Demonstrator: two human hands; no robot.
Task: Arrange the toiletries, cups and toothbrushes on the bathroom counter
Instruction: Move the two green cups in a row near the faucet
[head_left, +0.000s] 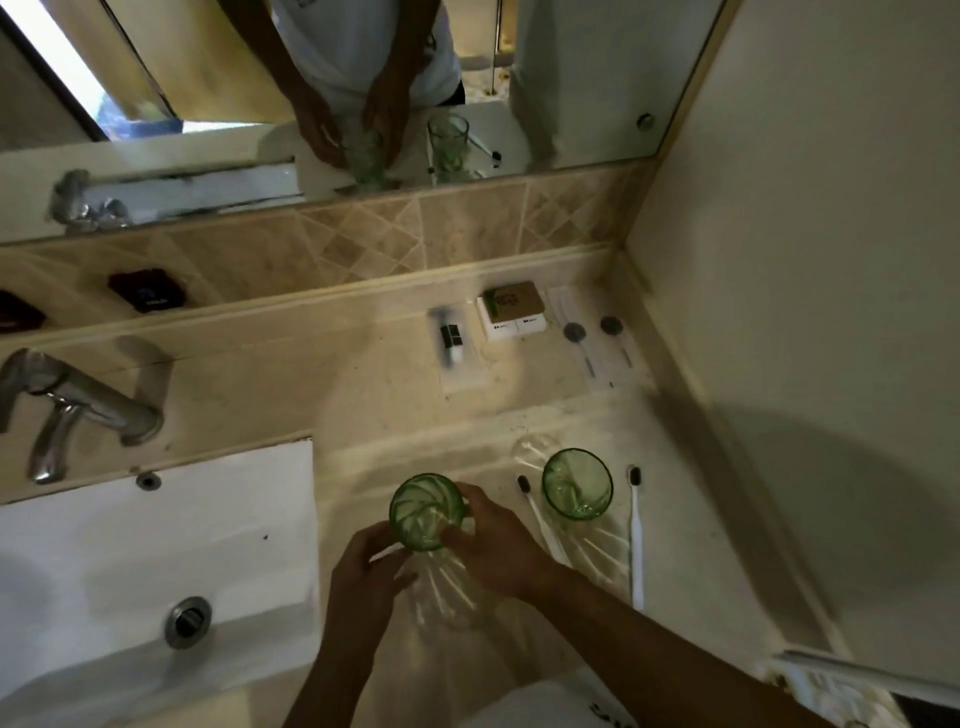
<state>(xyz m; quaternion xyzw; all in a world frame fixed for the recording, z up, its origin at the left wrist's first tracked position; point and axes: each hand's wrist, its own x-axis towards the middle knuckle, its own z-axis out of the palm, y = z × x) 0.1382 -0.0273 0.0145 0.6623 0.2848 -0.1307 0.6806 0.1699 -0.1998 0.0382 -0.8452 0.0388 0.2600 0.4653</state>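
A green glass cup (427, 512) stands upright on the beige counter (395, 405), just right of the sink. Both my hands wrap it: my left hand (363, 577) from the near left, my right hand (498, 545) from the right. A second green glass cup (576, 483) stands further right, with one white toothbrush (537, 514) lying on its left and another white toothbrush (635, 535) on its right. At the back of the counter lie a small tube (451, 335), a stack of small boxes (511, 310) and two packaged items (597, 338).
A white sink (104, 561) with a metal drain (188, 621) fills the left, with a chrome tap (78, 405) behind it. A mirror (571, 78) runs along the back wall. A plain wall (805, 260) closes the right side. A towel rail (841, 675) sits at the lower right.
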